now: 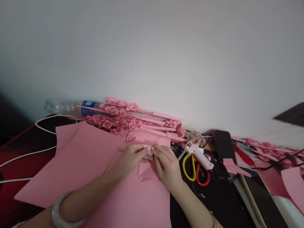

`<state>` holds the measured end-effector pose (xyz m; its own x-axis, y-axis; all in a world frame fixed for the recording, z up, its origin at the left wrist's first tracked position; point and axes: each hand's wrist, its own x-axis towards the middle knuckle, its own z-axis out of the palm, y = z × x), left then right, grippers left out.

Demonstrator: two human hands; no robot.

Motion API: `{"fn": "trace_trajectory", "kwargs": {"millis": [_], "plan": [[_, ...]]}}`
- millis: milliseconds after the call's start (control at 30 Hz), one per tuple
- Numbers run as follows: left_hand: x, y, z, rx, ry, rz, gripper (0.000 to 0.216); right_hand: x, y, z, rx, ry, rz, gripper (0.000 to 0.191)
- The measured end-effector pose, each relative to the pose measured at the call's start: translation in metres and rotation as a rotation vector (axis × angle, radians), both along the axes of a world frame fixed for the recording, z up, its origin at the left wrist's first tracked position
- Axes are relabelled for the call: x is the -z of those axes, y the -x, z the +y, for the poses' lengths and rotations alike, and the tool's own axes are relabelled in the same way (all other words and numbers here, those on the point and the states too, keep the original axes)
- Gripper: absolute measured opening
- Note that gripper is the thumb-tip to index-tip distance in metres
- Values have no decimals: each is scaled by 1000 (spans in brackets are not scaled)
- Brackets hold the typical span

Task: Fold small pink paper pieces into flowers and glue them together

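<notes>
My left hand (132,156) and my right hand (166,164) meet over large pink paper sheets (87,158). Together their fingertips pinch a small folded pink paper piece (150,151). Just below the fingers lies a folded pink paper triangle (147,172). A pale bangle sits on my left wrist and a thin silver bracelet on my right. Behind my hands, pink paper flowers on rolled stems (129,120) are piled against the wall.
A pink glue gun (199,155) and scissors with yellow and red handles (195,169) lie right of my hands. A plastic water bottle (68,107) lies by the wall. White cables (14,157) cross the left. A tablet (263,203) lies at right.
</notes>
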<state>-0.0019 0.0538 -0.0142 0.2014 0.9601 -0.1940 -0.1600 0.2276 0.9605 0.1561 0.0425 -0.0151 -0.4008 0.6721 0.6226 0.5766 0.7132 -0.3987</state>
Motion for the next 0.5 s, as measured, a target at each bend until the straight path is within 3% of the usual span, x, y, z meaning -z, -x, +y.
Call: {"fn": "trace_trajectory", "kwargs": {"millis": [500], "plan": [[-6, -2, -3, 46, 5, 6, 23, 1, 2, -1, 114, 162, 253, 18]]}}
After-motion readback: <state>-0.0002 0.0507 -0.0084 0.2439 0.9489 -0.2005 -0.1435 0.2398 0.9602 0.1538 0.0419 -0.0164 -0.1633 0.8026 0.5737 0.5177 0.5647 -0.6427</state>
